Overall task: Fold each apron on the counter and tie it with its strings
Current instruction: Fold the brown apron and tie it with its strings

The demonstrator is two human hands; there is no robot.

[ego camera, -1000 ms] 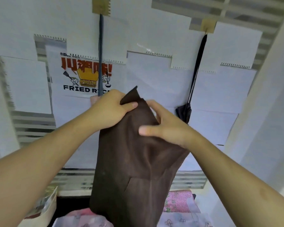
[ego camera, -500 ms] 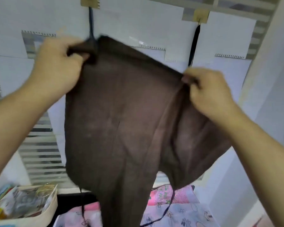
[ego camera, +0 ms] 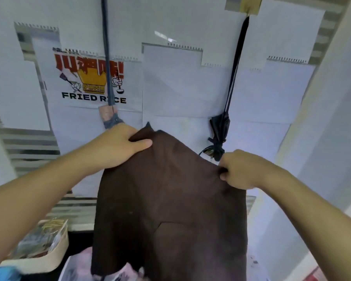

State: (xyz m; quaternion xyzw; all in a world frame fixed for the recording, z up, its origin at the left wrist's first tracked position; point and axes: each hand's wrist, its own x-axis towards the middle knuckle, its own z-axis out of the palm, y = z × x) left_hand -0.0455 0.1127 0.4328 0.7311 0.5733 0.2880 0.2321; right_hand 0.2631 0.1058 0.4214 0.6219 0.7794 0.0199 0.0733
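A dark brown apron (ego camera: 170, 199) hangs in the air in front of me, held up by its top edge. My left hand (ego camera: 118, 147) grips the upper left corner, thumb lying over the cloth. My right hand (ego camera: 239, 169) pinches the upper right corner with curled fingers. A patch pocket shows low on the apron's front. The lower hem reaches down over pale printed cloth (ego camera: 79, 264) on the counter. The apron's strings are hidden.
A paper-covered wall stands close behind, with a fried rice poster (ego camera: 91, 82). A tied black bundle (ego camera: 218, 136) and a blue strap (ego camera: 107, 57) hang on it. A cream basket of papers (ego camera: 41, 246) sits at the lower left. A white wall closes the right side.
Both hands dropped from high and wide to chest height and came closer together, so the spread apron now hangs narrower and lower. One second ago the hands were bunched together on it.
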